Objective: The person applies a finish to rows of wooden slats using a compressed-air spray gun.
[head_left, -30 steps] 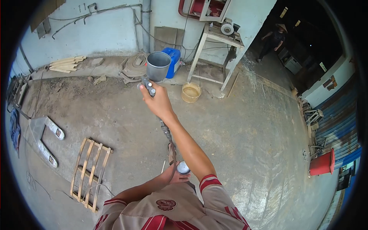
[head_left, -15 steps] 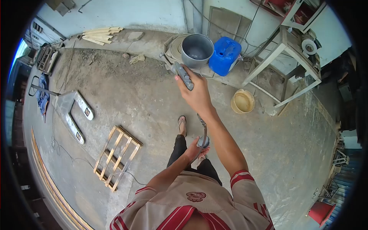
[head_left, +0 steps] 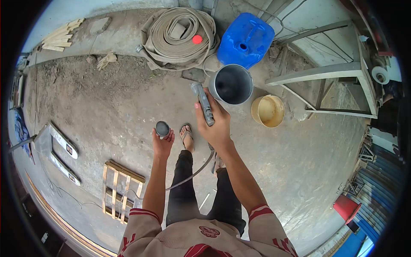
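My right hand (head_left: pixel 216 122) is closed around a grey spray gun (head_left: pixel 204 103), with an air hose (head_left: pixel 195 173) trailing down from its handle. A deep grey metal cup (head_left: pixel 233 88) is beside the gun's body and looks joined to it. Its top is uncovered, and the inside is dark. Out to the left, my left hand (head_left: pixel 163 144) grips a small round grey lid (head_left: pixel 162 128) with its dark face up. The two hands are well apart. The trigger is hidden by my right hand.
A coiled flat hose (head_left: pixel 180 36) with a red cap (head_left: pixel 197 39) on it lies by a blue jerrycan (head_left: pixel 244 40). Near the cup stand a yellowish bucket (head_left: pixel 268 111) and a metal frame stand (head_left: pixel 317 73). Leftward are a wooden pallet (head_left: pixel 115 182) and a pallet jack (head_left: pixel 64 141).
My left hand has swung forward and left with the lid, away from my body. The spray gun and cup are slightly lower in view. My head view has shifted over the floor.
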A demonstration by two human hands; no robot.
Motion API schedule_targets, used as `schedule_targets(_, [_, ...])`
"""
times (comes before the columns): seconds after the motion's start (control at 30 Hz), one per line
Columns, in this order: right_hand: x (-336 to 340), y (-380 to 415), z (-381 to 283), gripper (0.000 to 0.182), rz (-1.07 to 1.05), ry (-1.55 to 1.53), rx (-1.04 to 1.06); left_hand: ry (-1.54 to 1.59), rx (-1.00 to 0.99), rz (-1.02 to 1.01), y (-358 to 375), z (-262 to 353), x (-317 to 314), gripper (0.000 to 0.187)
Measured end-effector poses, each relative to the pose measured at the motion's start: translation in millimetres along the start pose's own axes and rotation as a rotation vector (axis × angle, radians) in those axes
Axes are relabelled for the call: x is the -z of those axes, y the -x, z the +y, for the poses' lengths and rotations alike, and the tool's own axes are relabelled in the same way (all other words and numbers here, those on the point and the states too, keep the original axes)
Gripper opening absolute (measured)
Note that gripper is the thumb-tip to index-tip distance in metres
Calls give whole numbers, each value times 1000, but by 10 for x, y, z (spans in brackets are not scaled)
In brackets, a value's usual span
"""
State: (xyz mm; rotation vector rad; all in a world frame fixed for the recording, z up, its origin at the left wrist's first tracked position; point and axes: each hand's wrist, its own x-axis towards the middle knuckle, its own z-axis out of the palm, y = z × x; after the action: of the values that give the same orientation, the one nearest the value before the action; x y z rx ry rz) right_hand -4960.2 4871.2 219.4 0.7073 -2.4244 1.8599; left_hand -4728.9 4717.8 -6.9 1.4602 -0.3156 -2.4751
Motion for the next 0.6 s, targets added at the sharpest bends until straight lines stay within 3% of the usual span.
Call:
schedule_targets(0.13, [-356,-119,894,46,-17,31,-83,118,-127,75,-621,395,-162,85])
schedule_targets(0.33, [-737,-2,1882,44,13,127,29,378,-255,-122,-864,260,-460,86])
schedule_targets(0.47, [-717,125,2322,42,-39,133,-28,638,-158,-290,-816,-61,-783,82])
schedule_targets(0.53, [-638,199,2700,43,-77,257,127,644,-115,-377,-832,-271,-802,82])
schedule_targets(0.6, [-614,267,3018,43,-98,224,60,618,-76,-518,-1053,-304,-993,83])
